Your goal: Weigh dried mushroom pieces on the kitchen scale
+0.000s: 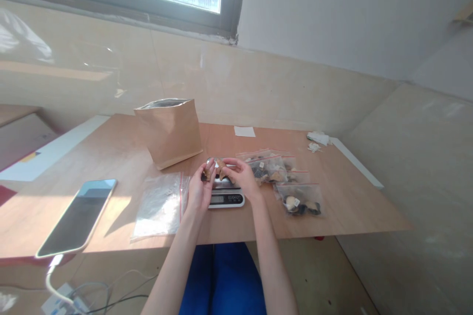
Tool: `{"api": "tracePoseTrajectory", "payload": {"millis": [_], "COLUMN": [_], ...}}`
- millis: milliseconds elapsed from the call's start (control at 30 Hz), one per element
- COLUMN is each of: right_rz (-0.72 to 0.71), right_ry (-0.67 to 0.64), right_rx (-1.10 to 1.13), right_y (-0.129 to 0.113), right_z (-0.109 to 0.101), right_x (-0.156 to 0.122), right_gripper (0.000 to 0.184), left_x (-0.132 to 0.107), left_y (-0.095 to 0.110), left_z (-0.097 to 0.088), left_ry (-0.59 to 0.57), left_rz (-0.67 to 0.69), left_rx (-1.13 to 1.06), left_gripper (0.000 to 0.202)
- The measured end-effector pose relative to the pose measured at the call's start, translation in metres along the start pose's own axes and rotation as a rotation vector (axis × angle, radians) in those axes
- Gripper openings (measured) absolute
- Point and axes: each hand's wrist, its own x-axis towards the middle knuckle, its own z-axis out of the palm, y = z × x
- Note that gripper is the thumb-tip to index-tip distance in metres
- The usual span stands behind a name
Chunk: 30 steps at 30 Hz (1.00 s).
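Observation:
My left hand (201, 186) is curled around a small brown-and-black dried piece (207, 173), possibly a dried mushroom. My right hand (240, 176) pinches a lighter tan-brown dried piece (220, 167) between thumb and fingers. Both hands are close together above a small digital scale (226, 200) with a display and buttons at its front. The hands cover much of the scale's plate, and the display's reading is too small to make out. Left of the scale lie clear zip bags (158, 206) with red seal lines. To its right are several zip bags (301, 202) holding similar dark-and-tan pieces and small white tags.
A brown paper pouch (173, 133) stands open behind the empty-looking zip bags. At the left front, a phone (77, 221) with a charging cable (55, 275) lies near the table edge. A white paper (244, 131) and crumpled white scraps (318, 139) lie toward the back.

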Motion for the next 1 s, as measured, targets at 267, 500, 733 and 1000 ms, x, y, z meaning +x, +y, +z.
{"api": "tracePoseTrajectory", "payload": {"millis": [267, 500, 733, 1000], "right_rz": [-0.146, -0.366, -0.354, -0.347], "right_ry": [0.152, 0.173, -0.047, 0.015], "right_rx": [-0.293, -0.541, -0.710, -0.651], "right_y": [0.018, -0.008, -0.006, 0.015], "right_z": [-0.021, -0.011, 0.042, 0.056], "right_x": [0.038, 0.001, -0.091, -0.125], "right_gripper": [0.021, 0.014, 0.026, 0.028], "left_x": [-0.008, -0.018, -0.052, -0.086], "left_y": [0.003, 0.009, -0.004, -0.004], "left_z": [-0.015, -0.021, -0.031, -0.052], "left_ry": [0.031, 0.039, 0.076, 0.208], "left_rz": [0.024, -0.024, -0.106, -0.193], "left_rx": [0.056, 0.055, 0.094, 0.017], "left_gripper": [0.008, 0.005, 0.019, 0.029]}}
